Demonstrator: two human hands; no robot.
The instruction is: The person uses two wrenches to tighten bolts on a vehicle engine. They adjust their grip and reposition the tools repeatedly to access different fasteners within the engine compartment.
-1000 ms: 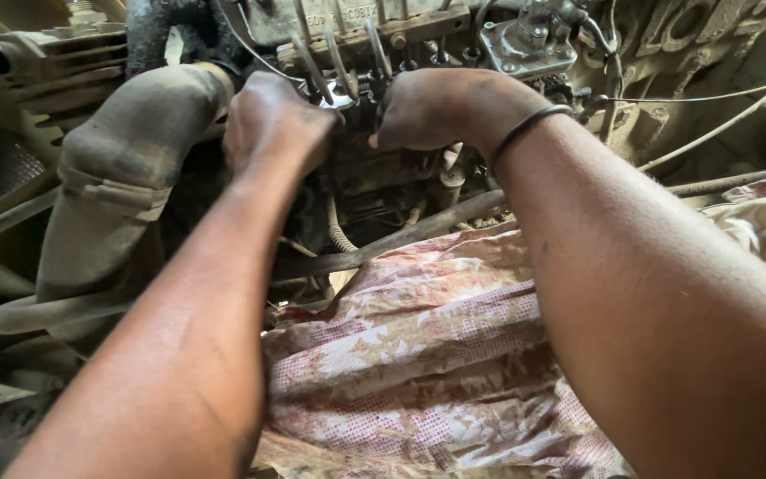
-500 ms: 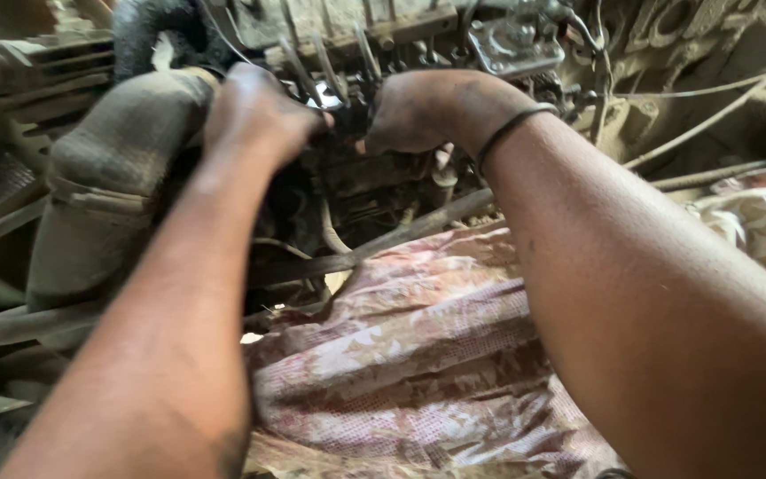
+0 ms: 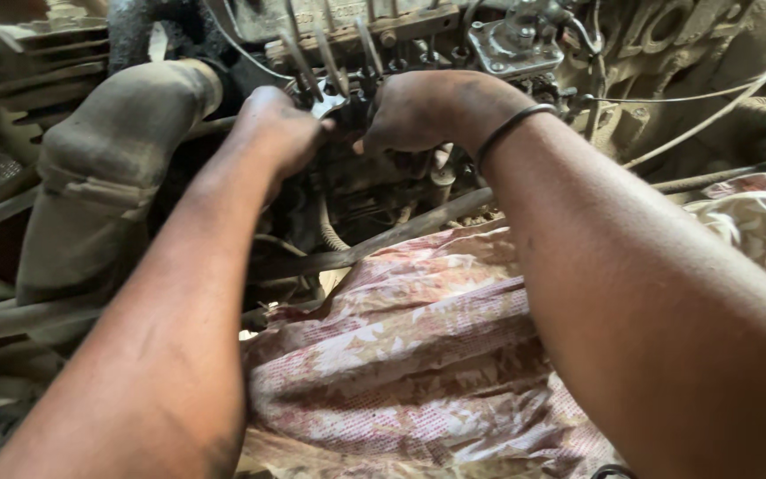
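My left hand [image 3: 275, 133] is closed around a metal spanner [image 3: 324, 99] whose open jaw sits at the base of the thin steel fuel pipes [image 3: 330, 53] on a dusty engine pump [image 3: 374, 151]. My right hand [image 3: 427, 111], a black band on its wrist, presses its curled fingers against the same fitting from the right, thumb nearly touching the spanner head. What lies under its fingers is hidden.
A large dusty rubber hose [image 3: 90, 177] bends down the left. A grey metal housing [image 3: 516, 44] sits above my right wrist. A floral red-and-cream cloth [image 3: 418, 355] covers the foreground. A thin cable [image 3: 711, 98] and a dark bar [image 3: 383, 239] cross behind my arms.
Both hands stay on the fitting. The view has shifted a little, so the hands sit slightly higher and left than a second ago.
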